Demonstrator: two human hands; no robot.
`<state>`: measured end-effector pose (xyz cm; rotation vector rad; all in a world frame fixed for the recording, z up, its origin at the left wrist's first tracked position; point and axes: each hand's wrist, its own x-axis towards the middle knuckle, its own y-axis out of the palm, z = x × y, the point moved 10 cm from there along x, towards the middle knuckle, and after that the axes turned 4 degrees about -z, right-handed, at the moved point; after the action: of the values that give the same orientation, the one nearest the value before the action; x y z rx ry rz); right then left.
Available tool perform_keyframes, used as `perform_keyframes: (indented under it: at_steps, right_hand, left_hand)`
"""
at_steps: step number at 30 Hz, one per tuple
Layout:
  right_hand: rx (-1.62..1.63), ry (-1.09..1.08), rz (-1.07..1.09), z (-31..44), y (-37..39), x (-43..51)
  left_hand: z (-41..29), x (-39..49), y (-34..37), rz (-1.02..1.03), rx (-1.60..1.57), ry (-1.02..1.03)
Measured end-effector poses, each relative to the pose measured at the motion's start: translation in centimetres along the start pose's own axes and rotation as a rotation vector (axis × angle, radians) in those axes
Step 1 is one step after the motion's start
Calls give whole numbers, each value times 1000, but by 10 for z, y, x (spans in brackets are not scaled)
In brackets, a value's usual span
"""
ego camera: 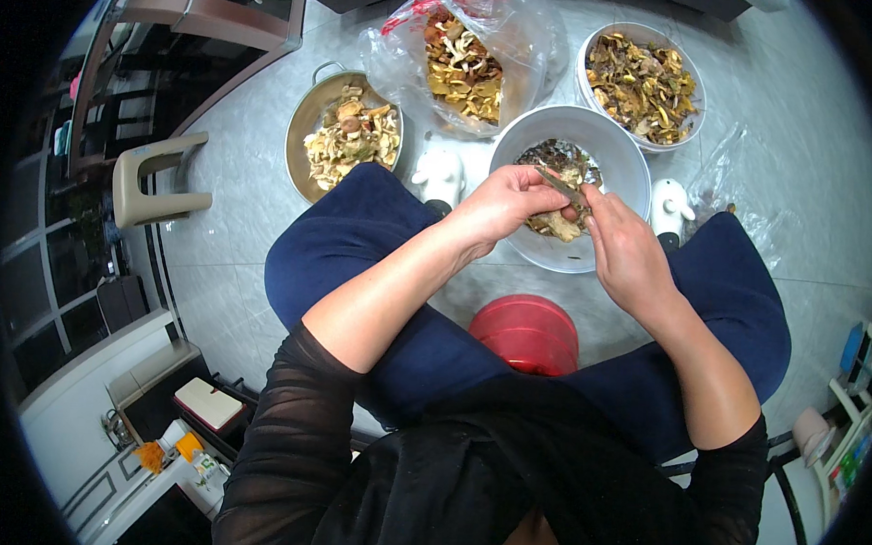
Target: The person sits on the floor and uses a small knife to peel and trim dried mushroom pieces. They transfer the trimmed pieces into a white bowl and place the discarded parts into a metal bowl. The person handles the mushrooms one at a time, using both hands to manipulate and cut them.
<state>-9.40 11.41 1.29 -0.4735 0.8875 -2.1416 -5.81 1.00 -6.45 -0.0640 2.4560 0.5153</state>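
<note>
Both hands meet above a white plastic bucket (627, 171). My left hand (507, 203) pinches with thumb and fingers at the left end of a thin grey-brown strip (560, 185). At the strip's right end are the closed fingertips of my right hand (628, 243). Whether the strip is a knife blade or a piece of mushroom I cannot tell. Below the hands, dark scraps and mushroom trimmings (548, 152) lie at the bucket's bottom. A larger pale piece of mushroom (559, 225) shows under my fingers, partly hidden by them.
Ahead, a clear plastic bag (531, 31) holds many mushrooms (461, 64). A metal pan (296, 149) of pale mushrooms stands left; another white bucket (583, 83) holds mushroom pieces at right. A red stool (524, 330) sits between my knees, a beige stool (133, 183) farther left.
</note>
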Motion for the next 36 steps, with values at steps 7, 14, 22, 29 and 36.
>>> perform_keyframes:
  at_steps: [7,14,22,29,36]
  right_hand:
    - [0,-8,-39,-7,-3,0]
    - [-51,49,-3,-18,-2,2]
    - [-13,101,-12,-28,0,0]
    - [27,57,-20,-15,0,1]
    - [-18,32,-3,-10,2,1]
  left_hand:
    - [-4,-2,1,-12,22,10]
    - [-5,-2,1,7,10,14]
    - [0,-1,-2,-48,-71,-18]
    - [5,2,0,14,-146,-36]
    - [11,1,2,-14,-182,-55]
